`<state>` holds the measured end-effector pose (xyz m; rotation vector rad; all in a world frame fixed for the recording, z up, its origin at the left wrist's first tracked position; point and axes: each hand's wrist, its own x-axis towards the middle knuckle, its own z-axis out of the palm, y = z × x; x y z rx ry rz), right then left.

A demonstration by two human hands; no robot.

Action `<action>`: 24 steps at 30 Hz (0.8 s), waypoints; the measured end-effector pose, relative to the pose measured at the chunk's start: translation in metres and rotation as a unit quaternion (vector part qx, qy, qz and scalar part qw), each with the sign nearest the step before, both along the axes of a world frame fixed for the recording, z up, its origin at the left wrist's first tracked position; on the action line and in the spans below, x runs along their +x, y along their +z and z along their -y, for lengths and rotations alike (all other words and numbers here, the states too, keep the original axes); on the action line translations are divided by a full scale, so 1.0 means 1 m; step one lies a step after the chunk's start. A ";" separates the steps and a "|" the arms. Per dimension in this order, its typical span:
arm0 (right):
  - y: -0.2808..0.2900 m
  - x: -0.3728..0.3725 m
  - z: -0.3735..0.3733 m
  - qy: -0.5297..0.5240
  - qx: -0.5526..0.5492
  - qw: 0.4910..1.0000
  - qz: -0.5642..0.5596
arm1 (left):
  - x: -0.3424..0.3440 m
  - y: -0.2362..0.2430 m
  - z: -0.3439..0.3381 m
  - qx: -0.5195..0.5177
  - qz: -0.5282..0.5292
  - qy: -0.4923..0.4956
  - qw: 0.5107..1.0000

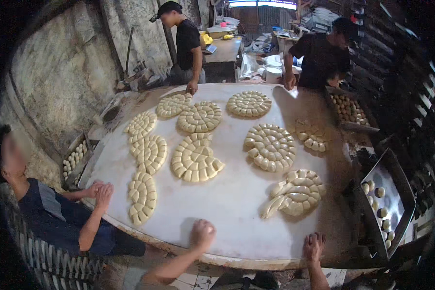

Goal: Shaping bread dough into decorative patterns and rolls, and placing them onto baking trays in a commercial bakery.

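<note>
My left hand (203,234) is curled on the pale worktop (232,222) near its front edge, fingers bent down and whatever is under them hidden. My right hand (314,249) also has curled fingers, farther right by the front edge; I cannot make out anything in it. Just above it lies a loose, partly twisted coil of cut dough (295,193). Several scored dough spirals (270,147) and strips of cut pieces (142,195) cover the middle and left of the worktop.
A co-worker (43,203) has hands together at the left edge; two others (183,48) (319,58) stand at the far side. Trays of dough balls stand at right front (386,203), back right (348,108) and left (75,159). A bench (222,48) stands behind.
</note>
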<state>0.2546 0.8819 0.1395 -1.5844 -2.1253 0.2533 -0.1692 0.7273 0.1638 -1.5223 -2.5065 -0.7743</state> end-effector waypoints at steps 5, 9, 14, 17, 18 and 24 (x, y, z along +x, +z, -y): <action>0.016 0.001 -0.069 -0.154 0.121 0.981 0.000 | -0.072 -0.017 -0.024 0.007 -0.055 0.220 0.974; 0.005 -0.027 -0.074 -0.109 0.005 0.994 -0.026 | -0.066 -0.040 -0.040 0.024 -0.001 0.152 0.988; -0.004 0.017 -0.033 0.192 -0.037 0.980 0.029 | -0.042 0.022 -0.037 -0.233 0.195 0.059 0.951; 0.009 0.044 -0.051 0.141 -0.035 0.989 -0.001 | 0.014 0.106 -0.084 -0.214 0.362 0.000 0.907; 0.012 0.045 -0.059 0.135 -0.036 0.990 -0.009 | 0.050 0.133 -0.105 -0.232 0.346 0.004 0.909; -0.020 0.002 -0.043 0.180 -0.069 0.981 -0.007 | 0.310 0.251 -0.264 -0.050 0.400 -0.325 0.855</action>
